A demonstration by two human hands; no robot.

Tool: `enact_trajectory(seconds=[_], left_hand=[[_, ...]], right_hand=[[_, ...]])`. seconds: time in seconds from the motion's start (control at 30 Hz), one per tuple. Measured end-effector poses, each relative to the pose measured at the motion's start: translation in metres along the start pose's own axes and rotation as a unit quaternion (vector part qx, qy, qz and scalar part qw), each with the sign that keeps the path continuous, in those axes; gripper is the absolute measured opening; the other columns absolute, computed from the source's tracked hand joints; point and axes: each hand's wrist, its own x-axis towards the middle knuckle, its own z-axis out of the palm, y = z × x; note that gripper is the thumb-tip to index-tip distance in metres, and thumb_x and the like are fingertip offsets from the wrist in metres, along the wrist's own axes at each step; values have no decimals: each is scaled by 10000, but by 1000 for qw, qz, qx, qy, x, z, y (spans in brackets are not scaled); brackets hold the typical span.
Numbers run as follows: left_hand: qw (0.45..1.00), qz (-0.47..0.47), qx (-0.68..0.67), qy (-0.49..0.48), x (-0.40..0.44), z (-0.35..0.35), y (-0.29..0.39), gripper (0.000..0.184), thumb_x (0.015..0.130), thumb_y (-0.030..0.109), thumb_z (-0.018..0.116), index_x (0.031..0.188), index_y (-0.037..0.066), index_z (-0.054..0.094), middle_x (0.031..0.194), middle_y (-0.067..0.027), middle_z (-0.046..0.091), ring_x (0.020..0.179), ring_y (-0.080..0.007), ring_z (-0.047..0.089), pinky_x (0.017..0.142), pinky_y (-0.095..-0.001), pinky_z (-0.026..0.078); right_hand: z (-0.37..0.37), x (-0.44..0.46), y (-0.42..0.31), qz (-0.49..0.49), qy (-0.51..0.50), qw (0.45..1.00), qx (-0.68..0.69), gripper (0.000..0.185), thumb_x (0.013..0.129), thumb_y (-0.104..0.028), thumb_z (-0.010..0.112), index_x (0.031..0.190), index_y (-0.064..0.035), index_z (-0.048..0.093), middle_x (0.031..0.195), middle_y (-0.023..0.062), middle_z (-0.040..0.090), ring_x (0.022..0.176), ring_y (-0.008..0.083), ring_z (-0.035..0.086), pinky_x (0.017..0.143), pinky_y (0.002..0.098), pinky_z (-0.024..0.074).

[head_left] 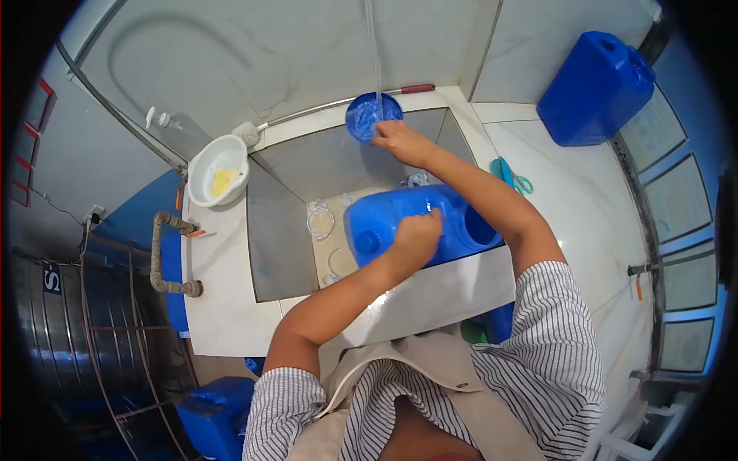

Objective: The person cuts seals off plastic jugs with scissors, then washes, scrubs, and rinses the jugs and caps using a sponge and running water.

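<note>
Left hand (419,237) curled in a fist on top of the blue jerrycan (457,201), grip detail hidden under the fingers. Right hand (403,144) pinching the near rim of the blue bowl (360,115), fingers closed on it. Near side: blue jug (211,421) below the counter (231,330), lower left. Jerrycan sits in the sink (280,246), dark round opening at its right end, round blue cap toward its left. Clear looped pieces (321,220) on the sink floor, left of it. Right of sink: teal-handled tool (503,170). Left: white basin (201,192), yellow sponge (223,181) inside. Bowl is at the sink's far edge, water stream (374,50) falling into it. Red-gripped rod (417,88) lies along the back, passing behind the bowl. Far right: large blue container (584,100), upright.
</note>
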Motion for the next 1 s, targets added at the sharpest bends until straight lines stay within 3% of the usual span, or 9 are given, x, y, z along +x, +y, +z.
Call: enact_trajectory(seconds=[0.13, 0.3, 0.43, 0.5, 0.63, 0.7, 0.8, 0.9, 1.0], left_hand=[[998, 3, 60, -21, -27, -54, -49, 207, 669, 202, 655, 791, 48, 591, 696, -160, 628, 628, -337, 618, 566, -441, 500], [993, 5, 113, 38, -83, -118, -104, 213, 678, 234, 651, 769, 58, 570, 705, -144, 629, 641, -321, 618, 554, -427, 494], [984, 9, 153, 87, -116, -175, -111, 207, 647, 211, 681, 715, 71, 544, 645, -115, 593, 591, -305, 594, 519, -407, 466], [981, 7, 167, 102, -129, -198, -111, 200, 630, 190, 688, 701, 77, 538, 625, -106, 579, 573, -298, 585, 510, -400, 457], [969, 46, 193, 145, -147, -236, -104, 185, 596, 141, 689, 680, 88, 533, 602, -86, 562, 544, -274, 569, 497, -376, 445], [963, 62, 207, 163, -151, -250, -100, 168, 618, 121, 683, 667, 80, 527, 592, -79, 551, 538, -266, 562, 491, -363, 438], [953, 53, 229, 191, -155, -260, -97, 174, 649, 124, 684, 653, 74, 517, 588, -80, 544, 538, -261, 562, 487, -357, 435], [948, 46, 228, 216, -158, -262, -99, 189, 668, 137, 689, 645, 70, 514, 584, -81, 538, 536, -260, 561, 483, -353, 435], [947, 35, 227, 226, -158, -262, -105, 199, 664, 140, 695, 637, 68, 510, 588, -90, 541, 541, -263, 566, 483, -355, 435]], right_hand=[[-10, 0, 2, 42, -27, 998, 48, 185, 802, -134, 493, 922, -72, 620, 906, 109, 507, 876, 280, 518, 750, 394, 413], [-25, 1, 7, -8, 33, 999, 18, 172, 786, -103, 520, 898, -70, 647, 848, 118, 512, 865, 276, 517, 740, 379, 406], [-11, -2, -9, -21, 38, 997, 58, 158, 771, -87, 526, 868, -69, 650, 861, 112, 514, 869, 273, 512, 743, 381, 404], [-9, 0, -7, 46, 65, 997, 15, 171, 780, -91, 523, 887, -77, 656, 894, 97, 509, 892, 259, 506, 771, 375, 396], [-5, 5, -21, -10, 83, 996, -4, 187, 776, -83, 533, 907, -91, 666, 918, 96, 513, 908, 261, 505, 789, 377, 402], [-7, 9, -19, 99, 106, 989, 4, 209, 770, -73, 543, 931, -108, 670, 949, 97, 515, 926, 259, 503, 814, 376, 407], [-4, 16, -25, -3, 107, 994, 21, 308, 673, 22, 568, 948, -74, 667, 976, 120, 529, 959, 292, 510, 816, 380, 413], [-10, 22, -25, 100, 201, 974, -12, 315, 667, 16, 568, 953, -74, 667, 956, 121, 532, 907, 294, 524, 780, 389, 420], [-14, 27, -16, 67, 137, 988, 14, 222, 742, -75, 569, 940, -77, 670, 875, 123, 554, 882, 299, 532, 770, 402, 423]])
